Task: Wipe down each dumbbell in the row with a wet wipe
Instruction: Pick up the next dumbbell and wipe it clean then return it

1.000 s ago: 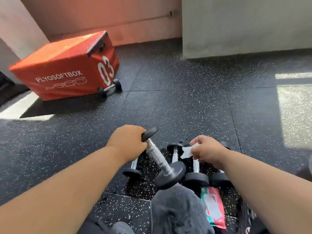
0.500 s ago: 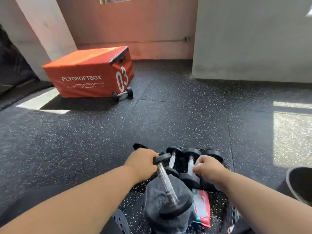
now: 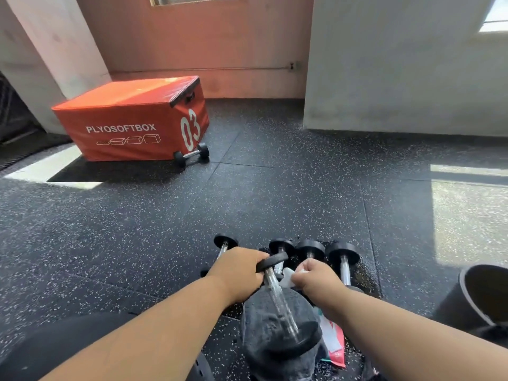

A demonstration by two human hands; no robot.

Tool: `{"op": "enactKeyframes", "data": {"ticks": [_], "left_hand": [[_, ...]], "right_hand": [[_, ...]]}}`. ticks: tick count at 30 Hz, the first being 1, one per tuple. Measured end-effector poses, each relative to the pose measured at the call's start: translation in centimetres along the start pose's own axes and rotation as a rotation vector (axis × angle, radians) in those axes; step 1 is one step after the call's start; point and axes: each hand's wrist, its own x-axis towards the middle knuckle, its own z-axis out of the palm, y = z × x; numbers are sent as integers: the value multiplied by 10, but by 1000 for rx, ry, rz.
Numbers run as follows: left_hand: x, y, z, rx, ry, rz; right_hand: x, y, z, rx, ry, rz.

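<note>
My left hand [image 3: 238, 273] grips the far black head of a small chrome-handled dumbbell [image 3: 277, 301]. Its near head rests on my grey-clad knee [image 3: 264, 320]. My right hand [image 3: 316, 279] pinches a white wet wipe [image 3: 286, 279] just right of the raised handle. Behind my hands a row of several black dumbbells [image 3: 342, 257] lies on the speckled black floor, one of them [image 3: 224, 243] to the left of my left hand.
A red and green wipe packet [image 3: 334, 342] lies on the floor by my knee. An orange plyo box [image 3: 132, 119] stands far left with another dumbbell [image 3: 191, 154] against it. A dark round container [image 3: 483, 295] sits at the right edge. A grey wall [image 3: 398, 64] rises behind.
The view has tilted up and the lifted dumbbell's near head has come to rest on my knee. My right hand has brought the wipe closer to its handle.
</note>
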Motion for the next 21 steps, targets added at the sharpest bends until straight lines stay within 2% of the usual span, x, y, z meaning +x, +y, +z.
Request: {"op": "enactKeyframes", "data": {"ticks": [2, 7, 11, 13, 18, 21], "left_hand": [[2, -1, 0, 2, 0, 23], [8, -5, 1, -21, 10, 59], [12, -13, 2, -17, -2, 75], [13, -15, 1, -17, -5, 86], [15, -12, -2, -23, -5, 110], [13, -11, -3, -26, -7, 131]], "right_hand": [[2, -3, 9, 70, -2, -15], [-2, -14, 30, 237, -165, -26], [-2, -9, 28, 545, -295, 91], [4, -5, 25, 653, -273, 128], [10, 5, 32, 515, -227, 123], [13, 4, 34, 551, -249, 99]]}}
